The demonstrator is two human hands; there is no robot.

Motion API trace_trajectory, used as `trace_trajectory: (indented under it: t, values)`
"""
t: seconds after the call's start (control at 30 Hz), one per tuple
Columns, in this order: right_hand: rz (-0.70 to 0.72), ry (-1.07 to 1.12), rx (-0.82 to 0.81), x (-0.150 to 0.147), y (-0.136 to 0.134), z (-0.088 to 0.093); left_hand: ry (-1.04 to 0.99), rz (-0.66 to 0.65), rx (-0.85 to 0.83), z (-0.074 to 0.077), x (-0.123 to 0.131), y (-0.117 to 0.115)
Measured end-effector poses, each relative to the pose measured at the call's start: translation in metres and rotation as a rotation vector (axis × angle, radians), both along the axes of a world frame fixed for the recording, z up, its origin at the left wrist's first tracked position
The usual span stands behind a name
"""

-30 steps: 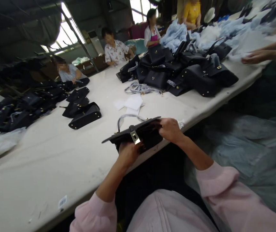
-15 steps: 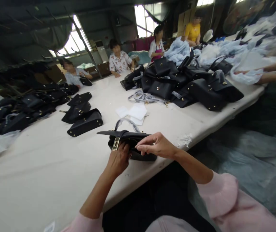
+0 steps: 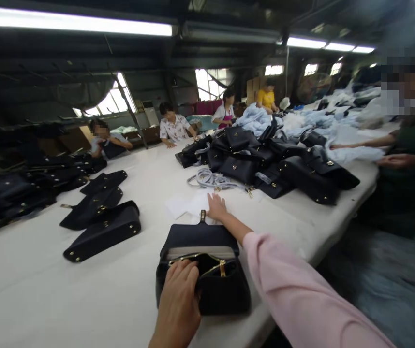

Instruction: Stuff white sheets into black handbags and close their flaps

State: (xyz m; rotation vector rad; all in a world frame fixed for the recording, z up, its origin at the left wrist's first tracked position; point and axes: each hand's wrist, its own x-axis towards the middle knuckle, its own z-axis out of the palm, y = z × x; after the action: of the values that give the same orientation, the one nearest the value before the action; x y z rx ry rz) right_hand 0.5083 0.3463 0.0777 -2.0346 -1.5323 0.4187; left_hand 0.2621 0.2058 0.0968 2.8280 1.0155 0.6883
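A black handbag (image 3: 225, 295) stands before me on the table, its flap folded back and its gold zip open, so the pale lining shows. My left hand (image 3: 180, 299) is closed over the bag's front rim, fingertips hidden inside the opening. Beyond the flap, my right hand (image 3: 216, 208) reaches forward with fingers spread, at the edge of the white sheets (image 3: 182, 205). Whether it touches them I cannot tell. A gold turn-lock tab (image 3: 202, 216) sticks up from the flap beside that hand.
Several black handbags (image 3: 102, 232) lie to the left, with a darker heap (image 3: 22, 193) behind. A big pile of black bags (image 3: 240, 169) sits at right, with wrapped straps (image 3: 211, 179) in front. Co-workers stand around the table (image 3: 48, 290); one person's hand (image 3: 398, 160) is at the right edge.
The bag's flap has been turned back, away from me. My right hand has left the bag and stretched forward to the white sheets. My left hand stays at the bag's opening. The view has tilted up.
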Motion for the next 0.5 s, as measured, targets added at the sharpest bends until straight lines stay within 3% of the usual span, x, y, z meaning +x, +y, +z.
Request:
trace_trajectory:
  t: [0.1, 0.2, 0.37, 0.43, 0.5]
  values:
    - [-0.013, -0.079, -0.092, -0.002, 0.013, 0.002, -0.002, -0.049, 0.058, -0.011, -0.002, 0.011]
    - [-0.024, -0.149, -0.031, -0.011, 0.001, 0.007, 0.005, -0.042, 0.087, -0.016, -0.002, 0.013]
    - [0.014, -0.177, 0.182, -0.024, -0.060, 0.029, 0.005, -0.037, 0.218, -0.017, -0.013, 0.003]
    - [-0.060, -0.131, 0.288, -0.025, -0.093, 0.047, 0.019, -0.061, 0.266, -0.016, -0.019, -0.002]
    - [-0.150, 0.063, 0.499, -0.024, -0.131, 0.071, 0.038, -0.089, 0.289, -0.012, -0.021, -0.011]
